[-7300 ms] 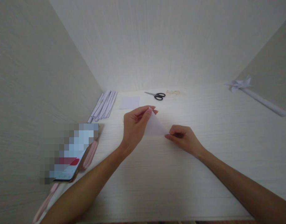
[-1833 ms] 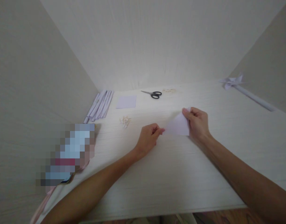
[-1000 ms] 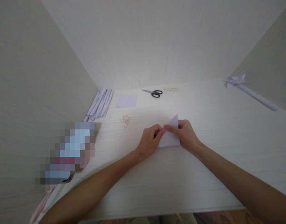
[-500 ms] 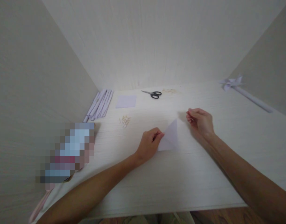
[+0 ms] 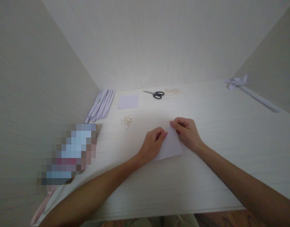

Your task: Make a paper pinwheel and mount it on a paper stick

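A sheet of pale lilac-white paper is held between my two hands, just above the table near its middle. My left hand pinches its left edge between thumb and curled fingers. At the upper right edge my right hand grips it the same way, thumb on top. Part of the sheet is hidden behind the fingers. Beyond my left hand lies a small pile of short, pale cotton-swab-like pieces. Another square of paper rests flat farther back.
Black-handled scissors lie near the back wall, beside some thin tan bits. Rolled paper tubes are bunched at the back left. A paper pinwheel on a tube lies at the far right. A blurred-out object stands at left.
My right hand has moved left and taken hold of the paper. The sheet has turned and shows a broader face. My left hand keeps its pinch, almost in place.
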A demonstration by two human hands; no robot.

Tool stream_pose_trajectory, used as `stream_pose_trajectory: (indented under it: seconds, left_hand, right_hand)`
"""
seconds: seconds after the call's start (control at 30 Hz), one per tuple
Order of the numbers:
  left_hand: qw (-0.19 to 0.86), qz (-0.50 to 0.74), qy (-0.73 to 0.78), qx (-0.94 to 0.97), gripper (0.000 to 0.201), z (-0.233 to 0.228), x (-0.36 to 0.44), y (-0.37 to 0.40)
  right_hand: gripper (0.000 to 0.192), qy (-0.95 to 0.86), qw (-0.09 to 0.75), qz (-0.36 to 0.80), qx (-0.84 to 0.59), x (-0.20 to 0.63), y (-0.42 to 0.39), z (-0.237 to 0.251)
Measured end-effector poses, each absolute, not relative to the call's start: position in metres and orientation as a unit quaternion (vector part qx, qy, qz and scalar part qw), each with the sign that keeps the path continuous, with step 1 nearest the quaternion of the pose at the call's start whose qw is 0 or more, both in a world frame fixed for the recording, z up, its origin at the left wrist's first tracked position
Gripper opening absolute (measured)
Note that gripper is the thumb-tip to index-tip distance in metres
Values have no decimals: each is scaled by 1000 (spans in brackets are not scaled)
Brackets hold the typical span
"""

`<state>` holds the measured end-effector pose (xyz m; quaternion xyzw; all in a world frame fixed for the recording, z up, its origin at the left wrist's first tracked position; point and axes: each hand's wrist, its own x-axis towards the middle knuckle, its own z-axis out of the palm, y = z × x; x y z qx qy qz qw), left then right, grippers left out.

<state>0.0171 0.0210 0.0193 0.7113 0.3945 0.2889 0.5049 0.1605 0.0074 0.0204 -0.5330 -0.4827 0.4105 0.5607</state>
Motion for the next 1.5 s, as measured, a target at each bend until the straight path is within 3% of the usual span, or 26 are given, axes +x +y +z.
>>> stream_pose_trajectory:
  seconds: [0.17,0.43,0.57,0.7,0.87,1.13,1.33,1.4,1.5]
  left_hand:
    - [493,286,397,720,27,22,17,21]
    - [505,258,390,726,26,22,14,15]
    - [520,273,398,705,25,20,12,16]
    - [543,344,416,643,24,18,15,20]
    - [527,332,386,680,30,16,19,20]
    - [462,311,406,725,27,18,19,20]
    - [465,315,420,713,26,18,18,20]
    - [465,314,415,716,26,19,19,20]
    - [464,306,410,723,26,19,19,21]
  right_hand:
    - [27,-487,561,392,-542,159,8,19]
    - [23,-377,696,307,-528,210,28,20]
    - [31,-280,752,275,-530,227,26,33]
    - [29,-328,672,390,-538,209,21,30]
    - [27,-445,590,413,-532,175,16,17]
    - [26,-410,605,414,-543,170,15,15]
    - [24,-422,493,528,-548,159,8,13]
    - [23,-426,496,525,-544,158,8,13]
    - [21,-399,570,488,-528,167,14,16]
